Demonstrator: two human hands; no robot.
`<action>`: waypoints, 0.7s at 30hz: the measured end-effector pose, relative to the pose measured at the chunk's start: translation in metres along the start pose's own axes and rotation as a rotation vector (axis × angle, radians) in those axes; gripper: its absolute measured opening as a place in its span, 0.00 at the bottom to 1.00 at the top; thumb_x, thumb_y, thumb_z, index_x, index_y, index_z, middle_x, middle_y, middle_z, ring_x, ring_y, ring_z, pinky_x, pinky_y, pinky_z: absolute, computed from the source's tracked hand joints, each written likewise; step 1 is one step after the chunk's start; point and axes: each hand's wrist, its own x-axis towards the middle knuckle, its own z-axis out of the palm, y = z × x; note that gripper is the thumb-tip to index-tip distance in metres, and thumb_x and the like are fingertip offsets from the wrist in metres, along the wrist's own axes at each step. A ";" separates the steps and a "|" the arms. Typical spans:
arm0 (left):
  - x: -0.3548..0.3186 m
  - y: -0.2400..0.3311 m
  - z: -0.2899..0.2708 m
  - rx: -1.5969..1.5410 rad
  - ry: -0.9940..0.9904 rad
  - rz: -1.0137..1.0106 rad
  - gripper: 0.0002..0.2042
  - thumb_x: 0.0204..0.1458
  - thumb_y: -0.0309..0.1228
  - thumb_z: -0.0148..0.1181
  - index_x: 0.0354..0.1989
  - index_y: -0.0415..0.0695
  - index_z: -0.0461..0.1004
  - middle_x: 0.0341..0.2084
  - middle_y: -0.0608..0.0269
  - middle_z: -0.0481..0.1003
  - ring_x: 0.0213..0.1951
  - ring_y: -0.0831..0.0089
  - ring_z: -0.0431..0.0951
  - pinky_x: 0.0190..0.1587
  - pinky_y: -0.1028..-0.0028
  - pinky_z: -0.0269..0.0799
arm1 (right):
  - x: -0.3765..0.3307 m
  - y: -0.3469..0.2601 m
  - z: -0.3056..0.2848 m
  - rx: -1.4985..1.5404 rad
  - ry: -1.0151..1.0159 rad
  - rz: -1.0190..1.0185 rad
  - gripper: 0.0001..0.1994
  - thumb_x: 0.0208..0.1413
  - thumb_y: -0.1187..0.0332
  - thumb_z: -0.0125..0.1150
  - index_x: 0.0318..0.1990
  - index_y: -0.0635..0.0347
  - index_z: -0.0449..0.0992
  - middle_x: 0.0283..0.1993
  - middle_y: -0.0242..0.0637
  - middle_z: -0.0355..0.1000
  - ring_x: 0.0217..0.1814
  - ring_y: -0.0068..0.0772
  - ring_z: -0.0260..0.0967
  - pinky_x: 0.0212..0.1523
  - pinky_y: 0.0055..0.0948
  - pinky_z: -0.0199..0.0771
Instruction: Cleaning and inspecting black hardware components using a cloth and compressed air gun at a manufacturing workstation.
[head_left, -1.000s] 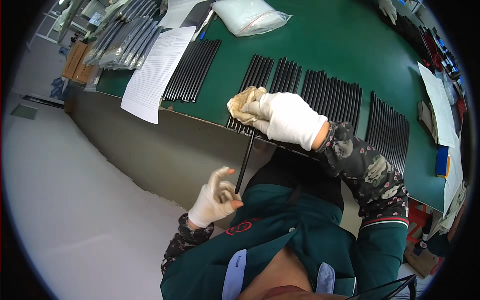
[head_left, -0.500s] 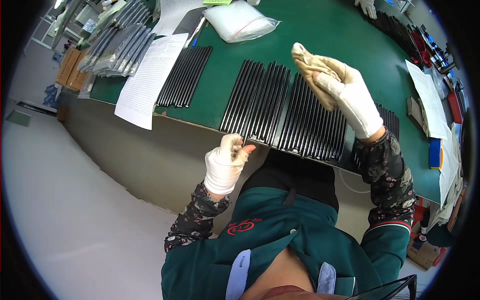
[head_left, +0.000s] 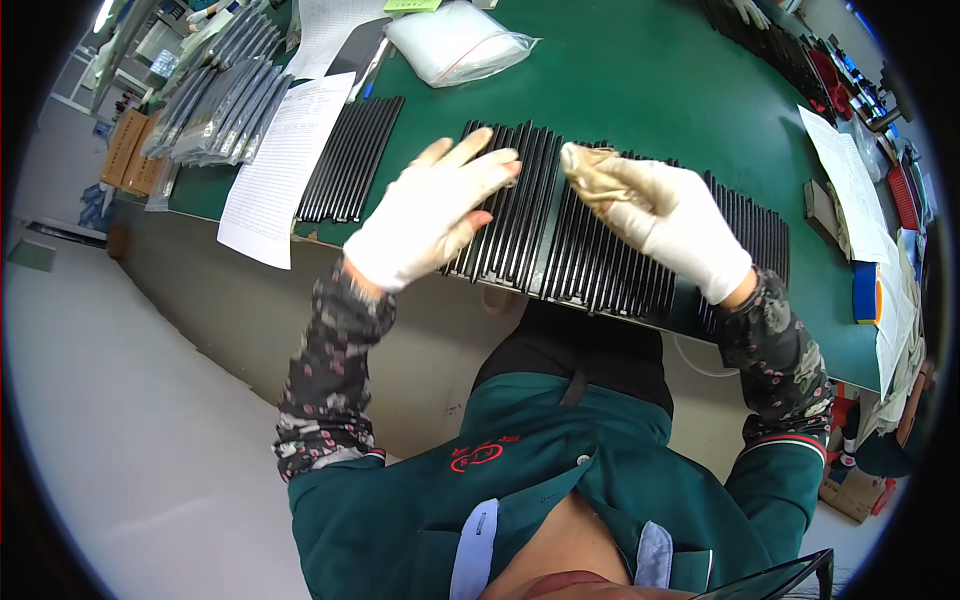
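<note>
Paper (head_left: 285,165) at left; left rods (head_left: 352,160) beside it on table (head_left: 640,80). Left hand (head_left: 420,215) gloved, fingers spread, at left edge of middle rods (head_left: 520,220); contact unclear. Hands apart. Cloth (head_left: 590,172) pinched in gloved right hand (head_left: 670,215), over middle rods. Right rods (head_left: 757,230) beyond.

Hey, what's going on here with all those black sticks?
A person in white gloves is at a green table, where black sticks lie side by side in groups. The right hand holds a tan cloth above the sticks. The left hand is open by their left side, with nothing seen in it; I can't tell if it touches any.
</note>
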 end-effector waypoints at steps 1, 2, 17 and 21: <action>0.006 -0.010 0.007 0.005 -0.004 0.057 0.28 0.47 0.26 0.60 0.60 0.47 0.64 0.59 0.59 0.66 0.63 0.55 0.61 0.63 0.54 0.58 | 0.003 -0.008 0.002 0.007 0.004 -0.032 0.17 0.52 0.63 0.60 0.49 0.56 0.76 0.37 0.46 0.75 0.37 0.47 0.74 0.40 0.36 0.75; 0.012 -0.016 0.014 0.010 -0.008 0.115 0.27 0.49 0.28 0.60 0.61 0.48 0.64 0.59 0.61 0.65 0.62 0.56 0.62 0.63 0.54 0.59 | 0.004 -0.012 0.003 0.013 0.007 -0.063 0.16 0.53 0.62 0.60 0.49 0.53 0.76 0.36 0.44 0.76 0.37 0.46 0.74 0.39 0.36 0.75; 0.046 -0.032 0.051 0.250 -0.199 0.207 0.29 0.53 0.43 0.55 0.64 0.54 0.60 0.65 0.64 0.57 0.67 0.63 0.54 0.66 0.53 0.51 | 0.012 -0.042 0.051 -0.431 -0.421 -0.399 0.08 0.46 0.67 0.60 0.34 0.56 0.74 0.25 0.36 0.69 0.24 0.41 0.71 0.23 0.37 0.71; 0.048 -0.032 0.044 0.340 -0.261 0.229 0.27 0.54 0.39 0.55 0.63 0.55 0.61 0.65 0.67 0.57 0.66 0.64 0.56 0.65 0.54 0.54 | 0.025 -0.033 0.045 -0.151 -0.157 -0.463 0.08 0.44 0.67 0.61 0.33 0.57 0.74 0.22 0.37 0.69 0.23 0.42 0.70 0.23 0.38 0.70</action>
